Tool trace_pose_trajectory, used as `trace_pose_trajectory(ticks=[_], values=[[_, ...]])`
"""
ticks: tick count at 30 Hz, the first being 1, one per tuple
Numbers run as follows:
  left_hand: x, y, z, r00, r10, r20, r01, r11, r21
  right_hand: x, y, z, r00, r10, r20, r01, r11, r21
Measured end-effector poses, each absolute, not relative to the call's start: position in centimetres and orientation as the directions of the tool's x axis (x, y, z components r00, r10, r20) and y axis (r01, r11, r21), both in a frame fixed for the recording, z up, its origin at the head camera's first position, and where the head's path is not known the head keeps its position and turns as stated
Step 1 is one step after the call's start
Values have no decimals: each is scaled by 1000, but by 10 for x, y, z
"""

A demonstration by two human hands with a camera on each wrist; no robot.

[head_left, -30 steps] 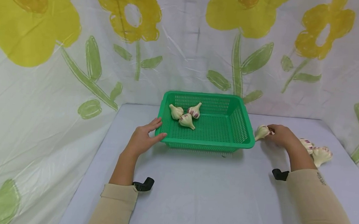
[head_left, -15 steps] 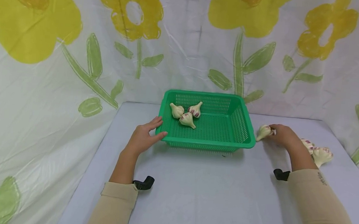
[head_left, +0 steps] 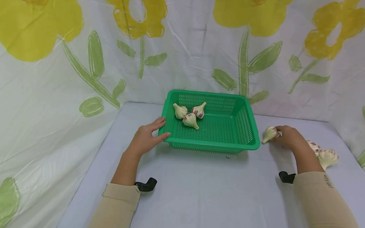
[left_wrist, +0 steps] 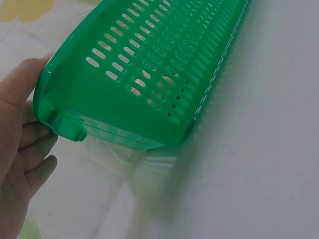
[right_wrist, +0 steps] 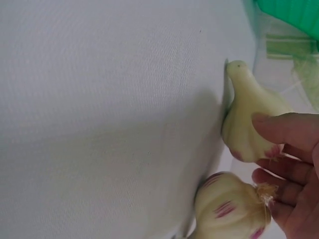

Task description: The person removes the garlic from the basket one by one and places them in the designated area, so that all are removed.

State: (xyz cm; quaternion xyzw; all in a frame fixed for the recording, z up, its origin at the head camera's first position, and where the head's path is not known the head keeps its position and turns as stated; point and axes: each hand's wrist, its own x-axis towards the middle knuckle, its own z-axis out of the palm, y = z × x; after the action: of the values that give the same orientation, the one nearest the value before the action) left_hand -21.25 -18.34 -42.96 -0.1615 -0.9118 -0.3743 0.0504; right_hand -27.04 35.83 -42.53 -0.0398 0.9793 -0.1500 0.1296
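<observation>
My left hand (head_left: 144, 137) holds the near left corner of a green plastic basket (head_left: 212, 144). In the left wrist view the thumb goes over its rim and other fingers lie below the lip. Three garlic bulbs (head_left: 190, 120) lie in the basket's left part. Right of the basket my right hand (head_left: 289, 137) pinches another garlic bulb (head_left: 270, 133), its thumb on the bulb's side in the right wrist view. That bulb's stem points toward the basket. Beside the lower fingers sits a second purple-streaked bulb (right_wrist: 232, 206).
Two more garlic bulbs (head_left: 327, 158) show beside the right forearm, partly hidden by it. A white cloth (head_left: 214, 201) covers the table. Behind it hangs a pale sheet (head_left: 185, 72) painted with yellow flowers. Black wrist cameras (head_left: 147, 184) stick out from the cuffs.
The whole head view has shifted slightly. Both hands keep nearly the same places at the basket and the garlic bulb.
</observation>
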Motion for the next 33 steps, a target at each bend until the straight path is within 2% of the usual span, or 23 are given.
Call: trace_pose_trajectory(ticks=[33], values=[[-211,-183,-429,-947,250,203,321,664,675,-271,359,-431,-971,-147,-191,-79,942,-326]])
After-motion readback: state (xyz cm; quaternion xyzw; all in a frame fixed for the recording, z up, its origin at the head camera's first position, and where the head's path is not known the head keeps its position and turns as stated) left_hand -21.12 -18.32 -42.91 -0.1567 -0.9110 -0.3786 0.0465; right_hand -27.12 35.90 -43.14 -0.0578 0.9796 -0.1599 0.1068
